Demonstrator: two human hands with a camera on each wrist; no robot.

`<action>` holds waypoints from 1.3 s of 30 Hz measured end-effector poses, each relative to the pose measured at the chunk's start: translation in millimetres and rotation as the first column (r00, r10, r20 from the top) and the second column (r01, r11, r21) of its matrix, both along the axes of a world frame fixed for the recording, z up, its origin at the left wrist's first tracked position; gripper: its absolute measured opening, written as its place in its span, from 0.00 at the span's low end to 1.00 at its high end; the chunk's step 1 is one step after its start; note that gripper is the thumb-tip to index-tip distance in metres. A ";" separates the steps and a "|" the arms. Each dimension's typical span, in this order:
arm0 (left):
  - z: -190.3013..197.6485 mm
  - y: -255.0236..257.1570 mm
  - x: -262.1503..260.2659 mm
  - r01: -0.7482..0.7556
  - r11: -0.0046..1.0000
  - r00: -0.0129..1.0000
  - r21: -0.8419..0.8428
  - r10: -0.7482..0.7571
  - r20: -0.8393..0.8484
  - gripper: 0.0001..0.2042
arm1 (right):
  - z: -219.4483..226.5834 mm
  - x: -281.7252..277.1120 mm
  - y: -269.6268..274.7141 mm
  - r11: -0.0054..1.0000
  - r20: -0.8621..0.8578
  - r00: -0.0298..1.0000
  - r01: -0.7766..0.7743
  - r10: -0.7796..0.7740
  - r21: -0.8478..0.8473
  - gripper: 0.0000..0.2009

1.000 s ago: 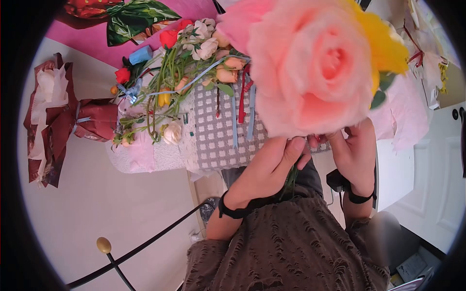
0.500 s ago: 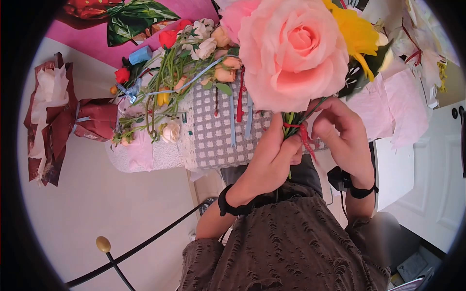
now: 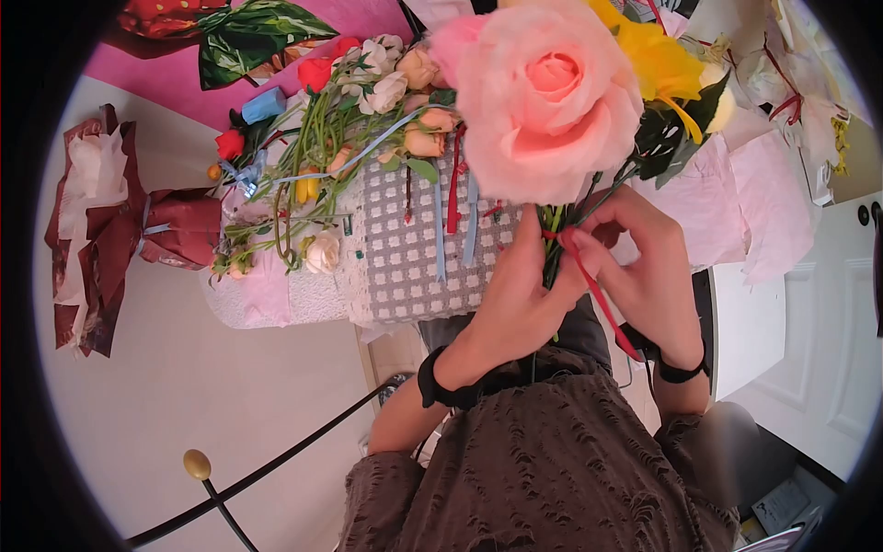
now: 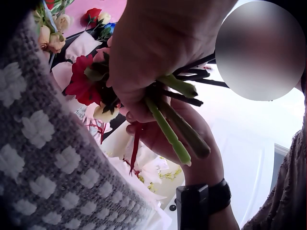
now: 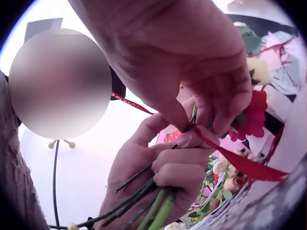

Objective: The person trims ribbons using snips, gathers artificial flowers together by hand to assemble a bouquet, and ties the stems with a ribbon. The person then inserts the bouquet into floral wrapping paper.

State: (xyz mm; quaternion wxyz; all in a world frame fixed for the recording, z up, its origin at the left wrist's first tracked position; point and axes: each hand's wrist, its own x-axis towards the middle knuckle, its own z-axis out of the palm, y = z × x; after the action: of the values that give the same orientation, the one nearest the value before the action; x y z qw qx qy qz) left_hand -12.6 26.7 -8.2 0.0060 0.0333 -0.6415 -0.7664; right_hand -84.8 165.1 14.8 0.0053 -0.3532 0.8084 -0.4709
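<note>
My left hand (image 3: 520, 299) grips a bunch of flower stems (image 5: 156, 208), its fingers curled round them below the blooms. Cut stem ends (image 4: 177, 139) stick out under the fist in the left wrist view. Above sits a large pink rose (image 3: 552, 120), with a yellow flower (image 3: 667, 60) beside it. A red ribbon (image 3: 602, 308) runs round the stems at the left thumb. My right hand (image 3: 648, 276) pinches this ribbon between thumb and fingers, close against the stems. Its loose length trails down past the right palm.
Several loose flowers (image 3: 313, 147) lie on the grey-and-white cloth (image 3: 414, 267) at left. Ribbon strips (image 3: 455, 184) rest there too. A dark red wrapped bundle (image 3: 184, 225) is at far left, pale pink paper (image 3: 763, 202) at right. A black rod (image 3: 294, 446) crosses the lower left.
The bouquet has shifted up and left, uncovering the stems and ribbon. My right hand has come in to the stems and taken the ribbon, which now stretches down. The left hand keeps its grip.
</note>
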 end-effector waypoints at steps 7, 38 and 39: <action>-22.1 -8.2 -17.1 0.041 0.953 0.999 -0.301 -0.039 0.011 0.30 | -17.2 -18.6 -14.3 0.987 0.595 0.799 0.014 0.086 -0.162 0.11; -41.6 -45.9 -19.8 0.043 0.967 0.981 -0.250 0.007 0.194 0.20 | -30.0 -45.2 -0.1 0.956 0.023 0.976 -0.216 0.215 0.201 0.06; -39.2 -44.1 -17.9 0.043 0.967 0.980 -0.250 0.008 0.199 0.20 | -26.2 -43.2 0.8 0.949 0.028 0.973 -0.231 0.231 0.216 0.06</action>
State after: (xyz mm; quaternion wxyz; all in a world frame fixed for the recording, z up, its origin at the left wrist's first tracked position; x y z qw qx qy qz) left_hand -30.5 -17.4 -47.4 -0.0606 0.1027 -0.7317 -0.6711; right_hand -128.0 165.9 -11.4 0.1001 -0.4419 0.8083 -0.3760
